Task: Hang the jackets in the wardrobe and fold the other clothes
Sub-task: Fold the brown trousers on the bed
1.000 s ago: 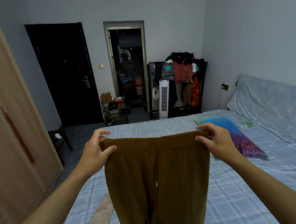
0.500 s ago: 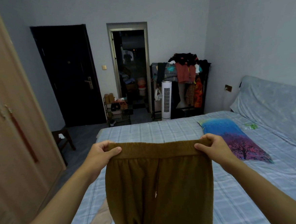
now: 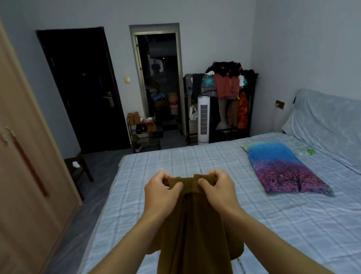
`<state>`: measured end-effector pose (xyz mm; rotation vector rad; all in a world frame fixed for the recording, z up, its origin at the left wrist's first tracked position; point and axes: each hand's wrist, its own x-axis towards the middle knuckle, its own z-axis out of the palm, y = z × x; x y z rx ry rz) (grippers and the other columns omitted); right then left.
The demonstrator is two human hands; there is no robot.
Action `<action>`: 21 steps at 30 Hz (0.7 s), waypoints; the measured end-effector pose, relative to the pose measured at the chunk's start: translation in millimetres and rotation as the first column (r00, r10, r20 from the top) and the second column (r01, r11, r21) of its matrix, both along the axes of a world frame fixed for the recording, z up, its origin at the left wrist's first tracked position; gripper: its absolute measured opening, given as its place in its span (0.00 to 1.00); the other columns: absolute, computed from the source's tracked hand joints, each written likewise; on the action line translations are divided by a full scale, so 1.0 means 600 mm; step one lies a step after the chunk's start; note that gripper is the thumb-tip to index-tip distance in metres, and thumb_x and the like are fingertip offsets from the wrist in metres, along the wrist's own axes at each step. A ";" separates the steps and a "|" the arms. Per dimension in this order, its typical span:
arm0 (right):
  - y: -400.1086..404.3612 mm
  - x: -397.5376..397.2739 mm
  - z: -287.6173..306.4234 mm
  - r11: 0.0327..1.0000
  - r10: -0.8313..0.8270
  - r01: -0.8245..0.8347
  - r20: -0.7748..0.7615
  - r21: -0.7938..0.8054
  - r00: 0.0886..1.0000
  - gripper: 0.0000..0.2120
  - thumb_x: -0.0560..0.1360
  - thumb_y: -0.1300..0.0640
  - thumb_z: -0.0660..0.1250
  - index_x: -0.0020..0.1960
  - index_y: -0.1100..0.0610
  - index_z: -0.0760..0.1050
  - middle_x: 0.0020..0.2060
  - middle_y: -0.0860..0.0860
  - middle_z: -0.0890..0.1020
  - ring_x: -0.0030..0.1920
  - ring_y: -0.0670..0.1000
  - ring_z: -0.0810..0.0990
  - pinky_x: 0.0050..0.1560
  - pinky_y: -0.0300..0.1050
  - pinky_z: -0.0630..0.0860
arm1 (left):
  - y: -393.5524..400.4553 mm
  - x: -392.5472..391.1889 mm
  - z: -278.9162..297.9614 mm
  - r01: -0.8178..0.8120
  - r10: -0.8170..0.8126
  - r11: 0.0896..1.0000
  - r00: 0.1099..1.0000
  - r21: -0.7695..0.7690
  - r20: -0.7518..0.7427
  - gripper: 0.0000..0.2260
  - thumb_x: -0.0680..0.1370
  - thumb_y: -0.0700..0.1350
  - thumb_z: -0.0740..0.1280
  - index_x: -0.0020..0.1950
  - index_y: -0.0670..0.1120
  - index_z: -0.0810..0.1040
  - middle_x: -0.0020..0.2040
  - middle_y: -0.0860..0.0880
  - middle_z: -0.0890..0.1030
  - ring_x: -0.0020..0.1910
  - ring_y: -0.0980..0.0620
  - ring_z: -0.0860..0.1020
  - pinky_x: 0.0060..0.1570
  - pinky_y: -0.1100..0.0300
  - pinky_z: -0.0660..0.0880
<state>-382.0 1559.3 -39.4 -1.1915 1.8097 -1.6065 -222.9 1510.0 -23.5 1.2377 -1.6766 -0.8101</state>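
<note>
One pair of brown trousers, one bed, one pillow, one wardrobe. Bare sheet lies between the trousers and the pillow. Left hand and right hand, close together above the bed, each pinch the bunched waistband; the legs hang between the forearms.

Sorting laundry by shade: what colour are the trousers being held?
Brown trousers, seen in the head view.

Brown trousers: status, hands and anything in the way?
Left hand and right hand pinch the waistband together. Brown trousers hang lengthwise above the bed. Nothing blocking.
</note>
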 end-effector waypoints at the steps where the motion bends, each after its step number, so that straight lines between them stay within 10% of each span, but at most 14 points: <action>1: 0.002 0.008 -0.001 1.000 0.012 -0.012 0.003 -0.019 1.000 0.04 0.76 0.56 0.70 0.45 0.52 0.76 0.37 0.50 0.81 0.33 0.44 0.79 0.33 0.39 0.79 | 0.006 -0.004 -0.003 0.010 -0.010 1.000 1.000 -0.010 0.002 0.06 0.73 0.46 0.75 0.41 0.52 0.78 0.38 0.54 0.81 0.37 0.58 0.80 0.33 0.66 0.75; 13: 0.017 0.040 -0.007 0.975 0.202 -0.201 0.004 -0.092 0.979 0.14 0.71 0.53 0.77 0.55 0.50 0.80 0.45 0.45 0.84 0.48 0.43 0.83 0.47 0.39 0.81 | 0.047 -0.005 -0.005 0.338 -0.304 0.935 0.920 0.106 -0.248 0.16 0.83 0.44 0.57 0.50 0.54 0.85 0.47 0.52 0.85 0.49 0.53 0.84 0.51 0.54 0.82; 21: 0.025 0.005 -0.016 0.961 0.249 -0.243 0.030 -0.133 0.968 0.17 0.72 0.69 0.66 0.50 0.49 0.81 0.40 0.51 0.84 0.42 0.49 0.84 0.39 0.44 0.83 | 0.017 0.078 -0.007 0.279 -0.217 0.935 0.938 -0.220 0.269 0.16 0.75 0.40 0.70 0.58 0.58 0.79 0.53 0.60 0.76 0.56 0.61 0.73 0.50 0.62 0.75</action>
